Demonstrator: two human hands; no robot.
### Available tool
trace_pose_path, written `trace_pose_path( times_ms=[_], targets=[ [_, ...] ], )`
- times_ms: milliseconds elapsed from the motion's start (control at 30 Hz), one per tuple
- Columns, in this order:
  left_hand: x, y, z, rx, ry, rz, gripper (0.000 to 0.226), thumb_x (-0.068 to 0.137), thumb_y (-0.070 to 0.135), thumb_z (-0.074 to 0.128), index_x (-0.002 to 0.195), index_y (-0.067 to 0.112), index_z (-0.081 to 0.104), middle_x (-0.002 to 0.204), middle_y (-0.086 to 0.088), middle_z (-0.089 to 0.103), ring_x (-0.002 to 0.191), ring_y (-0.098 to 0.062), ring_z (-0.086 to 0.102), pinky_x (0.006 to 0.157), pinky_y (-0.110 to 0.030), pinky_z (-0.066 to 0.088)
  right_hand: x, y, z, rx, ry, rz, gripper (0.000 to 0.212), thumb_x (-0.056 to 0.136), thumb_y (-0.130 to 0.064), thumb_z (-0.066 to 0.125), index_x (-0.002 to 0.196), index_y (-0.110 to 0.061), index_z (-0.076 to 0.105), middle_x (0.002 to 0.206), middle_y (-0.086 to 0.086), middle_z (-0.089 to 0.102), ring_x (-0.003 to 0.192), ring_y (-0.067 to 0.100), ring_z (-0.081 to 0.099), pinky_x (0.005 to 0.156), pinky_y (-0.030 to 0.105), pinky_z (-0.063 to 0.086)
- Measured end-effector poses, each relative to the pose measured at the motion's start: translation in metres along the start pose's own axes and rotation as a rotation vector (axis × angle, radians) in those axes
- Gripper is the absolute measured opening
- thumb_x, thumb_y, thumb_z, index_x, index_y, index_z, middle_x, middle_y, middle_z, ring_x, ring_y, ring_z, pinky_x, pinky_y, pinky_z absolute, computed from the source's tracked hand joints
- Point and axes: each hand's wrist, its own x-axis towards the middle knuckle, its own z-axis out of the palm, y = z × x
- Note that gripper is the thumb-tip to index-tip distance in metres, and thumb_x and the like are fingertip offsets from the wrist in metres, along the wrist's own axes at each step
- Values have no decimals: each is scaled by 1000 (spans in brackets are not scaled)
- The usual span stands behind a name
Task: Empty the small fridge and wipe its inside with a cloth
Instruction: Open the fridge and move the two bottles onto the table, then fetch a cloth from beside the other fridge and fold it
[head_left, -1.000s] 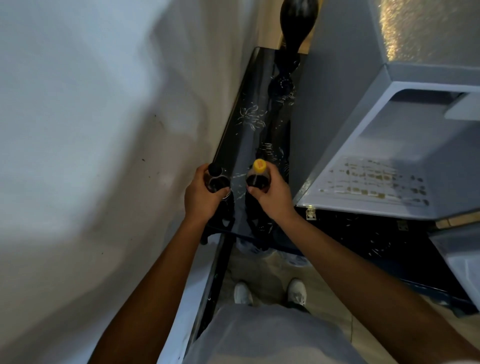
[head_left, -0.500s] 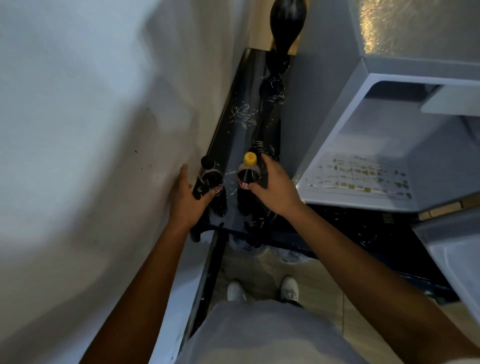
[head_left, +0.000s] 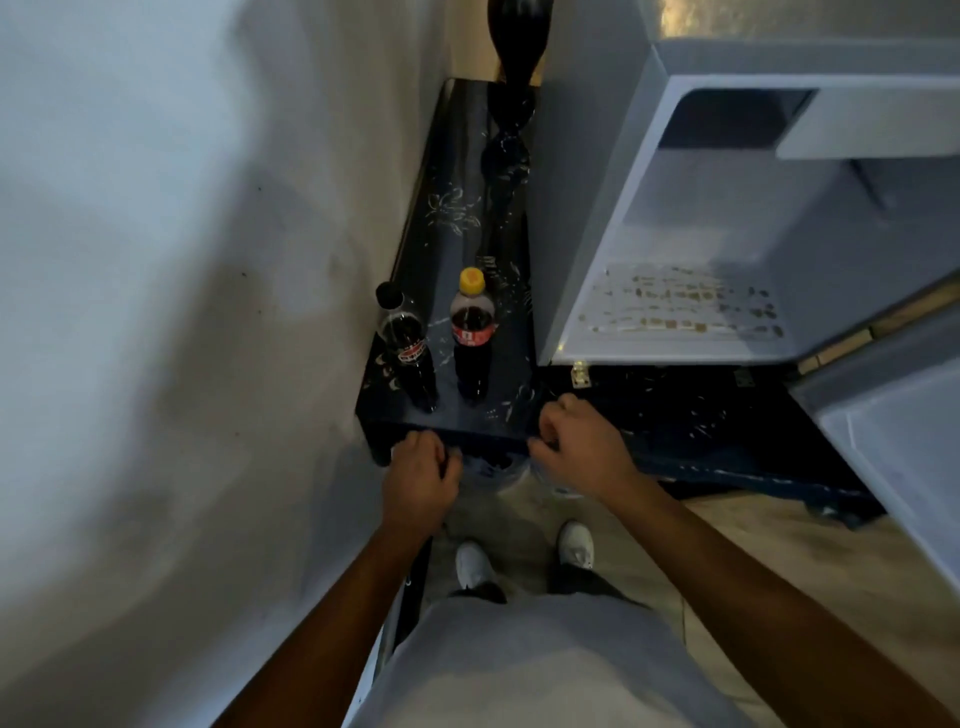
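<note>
Both hands have let go of the bottles and drawn back toward the lower middle of the frame. The left hand (head_left: 421, 478) and right hand (head_left: 576, 447) now hang loosely curled at the near edge of the dark table (head_left: 467, 208), holding nothing. The black-capped bottle (head_left: 405, 348) and yellow-capped bottle (head_left: 471, 332) stand upright on their own.

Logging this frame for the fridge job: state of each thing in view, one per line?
fridge: open, no items visible inside, floor stained
fridge door: swung open
black-capped bottle: capped, upright on dark table, released
yellow-capped bottle: capped, upright, released
left hand: loosely curled, holds nothing
right hand: loosely curled, holds nothing
</note>
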Motion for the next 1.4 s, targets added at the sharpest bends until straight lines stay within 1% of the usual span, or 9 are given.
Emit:
trace_pose_path(
  times_ms=[167,367,533,733,867,967,1033,1267,1400],
  targets=[
    [-29,-16,33,149,-243,-25,19,97,15,63,92,-4,63,102,-24,62,98,-38,60,80,-43,46,-46,27,53,-79,-225,100,23,89,-32,61,101,-12,65,111,13,58,105,31,58,81,32,44],
    [-63,-25,57,262,-484,-100,29,103,26,54,109,-2,61,115,-23,65,109,-38,62,86,-40,49,-92,43,94,-47,-383,173,27,92,-34,58,105,-10,61,117,14,59,108,31,60,80,33,46],
    [-87,-13,77,282,-585,-190,34,104,28,53,121,-1,59,129,-24,64,120,-37,61,92,-38,48,-129,65,117,46,-566,260,38,95,-45,57,109,-10,61,117,16,57,108,32,61,82,33,44],
    [-130,-1,105,435,-740,-176,44,103,33,53,136,3,53,140,-22,56,129,-38,56,101,-42,50,-175,92,125,38,-701,344,39,93,-40,58,120,-12,65,130,16,62,119,32,60,91,33,48],
    [-156,6,122,504,-817,-119,40,104,33,50,129,2,57,135,-23,58,127,-40,56,102,-43,51,-201,102,130,65,-715,376,43,91,-49,61,119,-17,65,126,12,66,115,31,63,89,33,48],
    [-175,5,125,513,-905,-80,44,104,32,52,140,8,53,137,-22,59,127,-39,57,105,-44,51,-221,102,135,89,-732,400,44,96,-50,53,118,-14,66,121,13,68,112,32,64,86,34,49],
    [-179,1,125,513,-927,-68,45,104,31,51,145,12,52,141,-21,58,131,-38,56,108,-41,49,-234,102,138,100,-742,426,40,98,-47,49,117,-18,69,124,14,67,114,32,63,91,36,49],
    [-165,-1,124,517,-1085,-16,46,104,38,56,129,-1,60,135,-24,60,128,-35,58,106,-37,48,-266,83,142,210,-610,625,52,100,-57,42,123,-17,66,125,16,67,115,33,63,93,38,49],
    [-157,-21,112,578,-1217,67,43,106,36,53,130,0,61,138,-23,60,131,-32,57,109,-36,46,-282,53,154,283,-565,734,43,100,-49,46,128,-21,62,131,11,65,119,31,62,96,38,49]
  ],
)
